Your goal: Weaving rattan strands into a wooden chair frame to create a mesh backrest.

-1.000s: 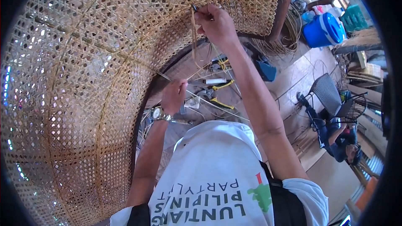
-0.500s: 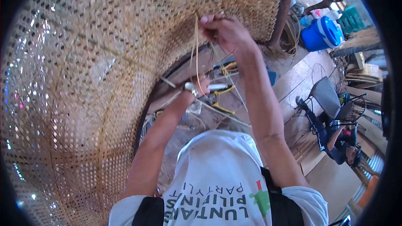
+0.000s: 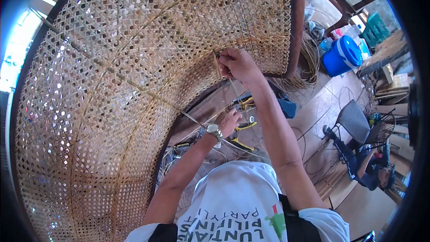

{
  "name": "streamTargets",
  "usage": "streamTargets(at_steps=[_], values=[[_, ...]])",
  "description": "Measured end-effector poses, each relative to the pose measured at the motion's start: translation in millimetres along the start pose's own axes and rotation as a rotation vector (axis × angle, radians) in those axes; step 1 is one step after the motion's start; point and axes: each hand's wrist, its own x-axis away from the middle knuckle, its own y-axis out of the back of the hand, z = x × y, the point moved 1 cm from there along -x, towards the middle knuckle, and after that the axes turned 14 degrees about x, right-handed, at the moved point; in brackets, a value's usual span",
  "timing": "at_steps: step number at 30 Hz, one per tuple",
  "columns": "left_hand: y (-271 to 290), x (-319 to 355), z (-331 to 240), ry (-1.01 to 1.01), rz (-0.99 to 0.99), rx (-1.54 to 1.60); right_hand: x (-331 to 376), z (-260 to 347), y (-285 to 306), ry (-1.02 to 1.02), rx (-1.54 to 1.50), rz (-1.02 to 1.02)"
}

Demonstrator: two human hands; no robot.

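Note:
A large woven cane panel in a dark wooden frame curves across the left and top. My right hand is closed at the panel's lower curved edge, pinching a thin cane strip against the weave. Lower down, my left hand, with a watch on its wrist, has its fingers bent. A small grey piece shows at its fingertips; what it holds is unclear. Beside it lie yellow-and-black handled pliers and a round silver end.
A bundle of loose cane strands hangs by the frame's right corner. Beyond it stand a blue bucket and a green crate. At the right, another person sits near a woven chair. Long strands cross the floor.
My right hand has come lower, with the cane strip close to the weave. My left hand has moved down and right, and the silver tool that stuck out of it is mostly out of sight. The view has shifted.

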Motion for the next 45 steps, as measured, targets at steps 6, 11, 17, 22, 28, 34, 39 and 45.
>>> streamTargets(at_steps=[6,11,17,22,28,34,39,45], values=[[29.5,25.1,-54.0,0.061,-0.276,-0.209,-7.1,-22.1,5.3,0.007,0.074,-0.066],[29.8,42.9,-12.6,0.073,-0.356,-0.398,-8.7,-12.7,-55.4,0.084,-0.04,-0.033],[1.1,186.0,-59.9,0.164,-0.542,0.064,0.4,-22.3,-15.7,0.066,0.001,-0.099],[20.6,268.7,53.8,0.497,-0.705,-0.249,-2.0,-22.6,-38.1,0.053,0.023,-0.11],[15.7,229.4,61.1,0.772,-0.542,-0.546,4.8,-14.4,-44.2,0.058,-0.05,-0.118],[-0.7,200.8,21.2,0.745,-0.482,-0.703,20.1,-12.9,-23.1,0.069,-0.065,-0.235],[-0.1,207.1,33.4,0.785,-0.315,-0.619,33.2,-2.0,-5.0,0.02,-0.191,-0.172],[15.2,235.6,44.3,0.779,-0.236,-0.565,46.6,17.8,-9.3,-0.003,-0.178,-0.241]])
